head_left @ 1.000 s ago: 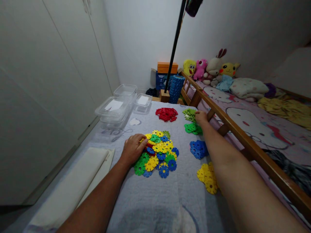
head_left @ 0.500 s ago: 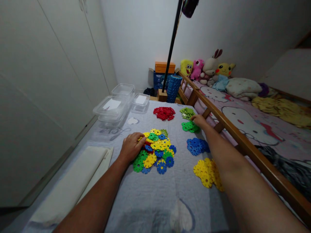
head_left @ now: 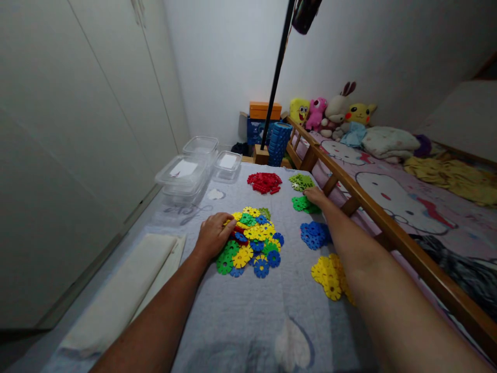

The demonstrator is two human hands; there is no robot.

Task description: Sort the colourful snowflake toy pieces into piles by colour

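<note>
My left hand (head_left: 215, 235) rests at the left edge of a mixed pile of flower-shaped plastic discs (head_left: 254, 233), yellow, blue and green. Its fingers are bent together over the pile; whatever is under them is hidden. Dark red pieces (head_left: 239, 234) show beside the fingertips. Reaching far forward, my right hand (head_left: 315, 197) is closed at the fingertips over the green discs (head_left: 298, 203), just in front of the light green pieces (head_left: 301, 182). What it pinches, if anything, is too small to make out. Under the right forearm lie blue discs (head_left: 312, 234) and yellow discs (head_left: 328, 277), partly covered.
Red pieces (head_left: 264, 182) lie heaped at the far side of the cloth-covered table (head_left: 248, 321). Clear plastic containers (head_left: 182, 176) stand at the back left, and a folded white cloth (head_left: 120, 290) lies at left. A wooden bed rail (head_left: 373, 217) runs along the right.
My right hand has shifted slightly left and nearer over the green discs. My left hand stays at the mixed pile. The whole view has moved a little.
</note>
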